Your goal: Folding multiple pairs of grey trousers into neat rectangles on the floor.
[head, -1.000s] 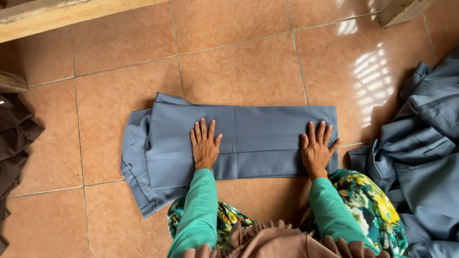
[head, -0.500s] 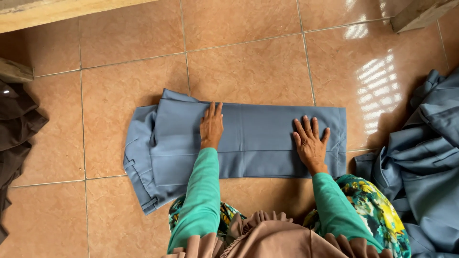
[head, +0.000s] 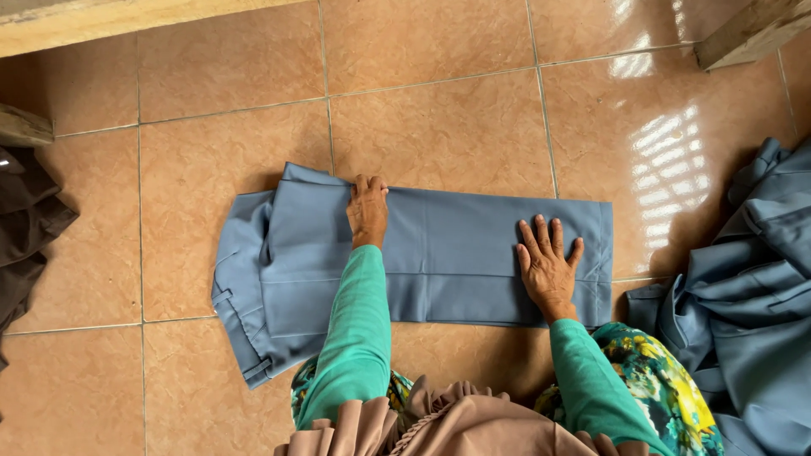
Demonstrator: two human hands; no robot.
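Lying flat on the floor (head: 439, 110) of glossy orange-brown tiles, the folded blue-grey trousers (head: 456, 253) form the largest shape in view: a long rectangle whose long axis runs left to right across the scene, with the waistband end bunched in uneven layers at the left and a clean, straight edge at the right. The cloth looks smooth and matte, a medium-weight woven fabric with a faint lengthwise crease through its middle. To the right, well apart from the fold, a heap of the same blue-grey garments (head: 743, 287) lies crumpled; at the far left edge a dark brown cloth (head: 25, 228) is piled in loose folds, and pale wooden beams (head: 127, 21) cross the far side. The left hand (head: 368, 211) reaches to the far long edge of the trousers, left of centre, with its fingers curled over that edge, seemingly pinching or hooking the top layer; how firmly it holds I cannot tell. The right hand (head: 547, 266) lies near the right end, palm down, fingers spread wide and flat, pressing the cloth and gripping nothing. Both sleeves are bright green, and the right hand is the nearer one to the neat short end.
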